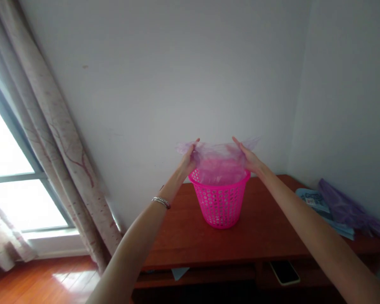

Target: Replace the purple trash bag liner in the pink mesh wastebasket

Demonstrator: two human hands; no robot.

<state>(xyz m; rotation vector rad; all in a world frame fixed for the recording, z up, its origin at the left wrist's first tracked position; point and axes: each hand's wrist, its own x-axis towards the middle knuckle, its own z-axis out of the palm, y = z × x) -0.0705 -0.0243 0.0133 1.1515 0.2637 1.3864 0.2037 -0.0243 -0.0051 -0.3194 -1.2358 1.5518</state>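
Observation:
A bright pink basket (221, 207) with a perforated wall stands upright on the reddish wooden cabinet. A thin, translucent purple plastic bag (220, 166) is stretched across its opening, its lower part inside the rim. My left hand (190, 157) holds the bag's left side just above the rim, and some of the film sticks out beyond my fingers. At the right side of the rim, my right hand (248, 158) grips the other side of the bag. Film partly covers the fingers of both hands.
Purple plastic (351, 207) and a light blue packet (313, 200) lie at the cabinet's right end. A phone (285, 271) rests on the shelf below the cabinet top (183, 236). Curtains (66, 139) hang by the window at left; a wall stands behind.

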